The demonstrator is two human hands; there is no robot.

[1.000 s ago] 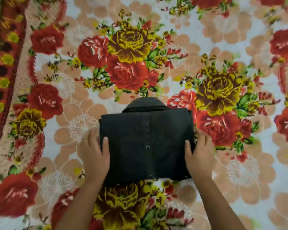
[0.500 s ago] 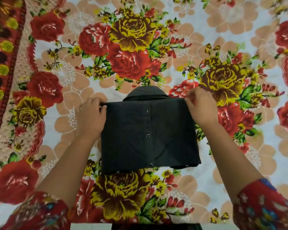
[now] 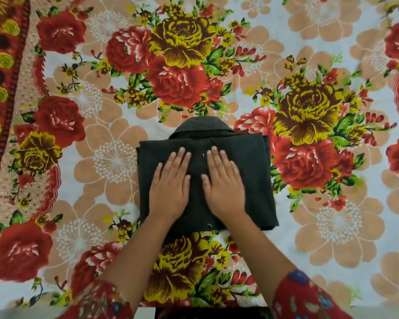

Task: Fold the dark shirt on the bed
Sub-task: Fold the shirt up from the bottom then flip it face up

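- The left hand (image 3: 169, 188) and right hand (image 3: 224, 187) now lie flat and unclenched on top of the dark shirt (image 3: 251, 180), palms down, grasping nothing; half a second ago they were pinching its far corners near the collar (image 3: 202, 125).
- That shift looks like a final smoothing press, so I'd judge the folding essentially done.
- The shirt sits as a compact rectangle in the middle of the floral bedsheet (image 3: 101, 157), collar pointing away, snap buttons (image 3: 202, 155) visible between the hands.
- Its right edge looks slightly uneven, layers peeking out.
- Open bed lies on every side for moving it.
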